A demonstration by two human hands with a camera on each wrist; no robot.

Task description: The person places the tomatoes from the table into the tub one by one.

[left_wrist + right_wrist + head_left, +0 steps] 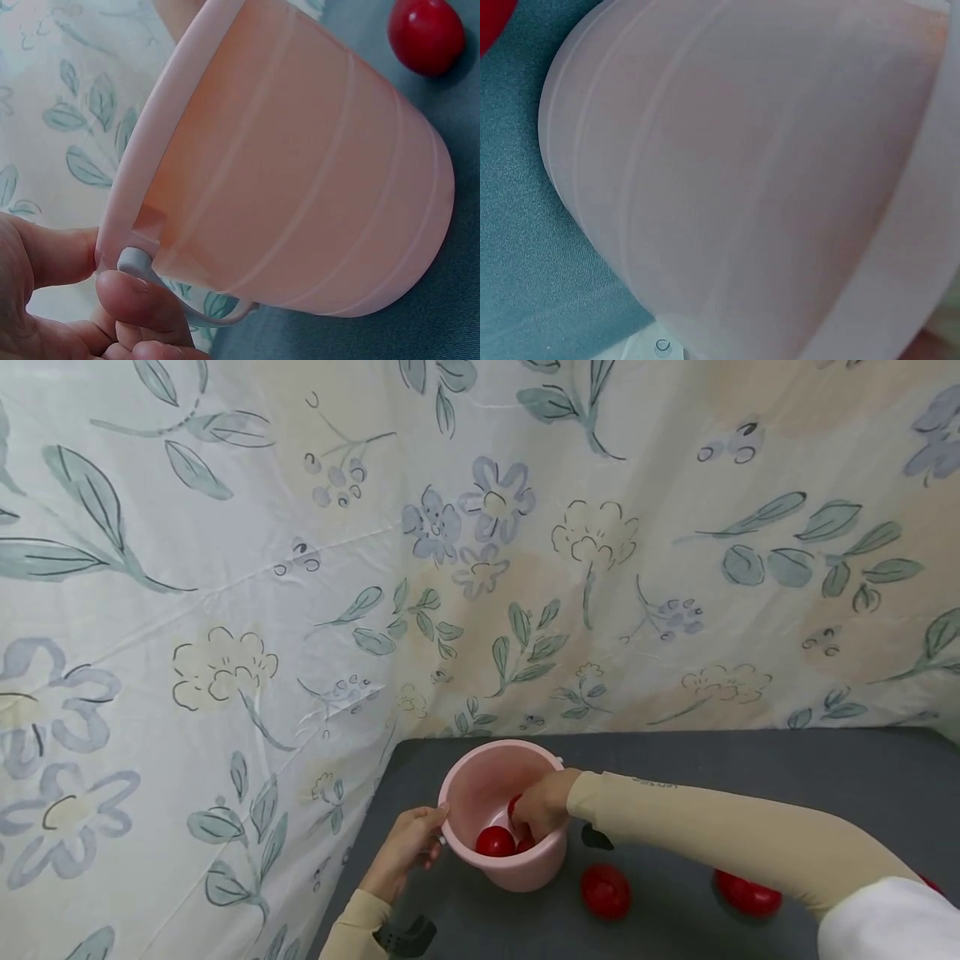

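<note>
A pink bucket point(517, 872) stands on the dark table, tilted a little, with several red round fruits in it, one of them a glossy red fruit point(495, 842). My left hand point(411, 847) pinches the bucket's rim at the left; in the left wrist view, thumb and forefinger hold it beside the grey handle point(135, 261). From the right, my right hand point(543, 802) reaches down inside the bucket, its fingers curled around a red fruit point(513, 806) that is partly hidden. The right wrist view shows mostly the bucket's outer wall point(705, 165), which hides that hand's fingers.
Right of the bucket, a red fruit point(606, 891) lies on the table point(660, 910). Another red fruit point(750, 895) lies farther right, partly beneath the right forearm. A floral cloth point(480, 568) hangs behind the table and along its left side.
</note>
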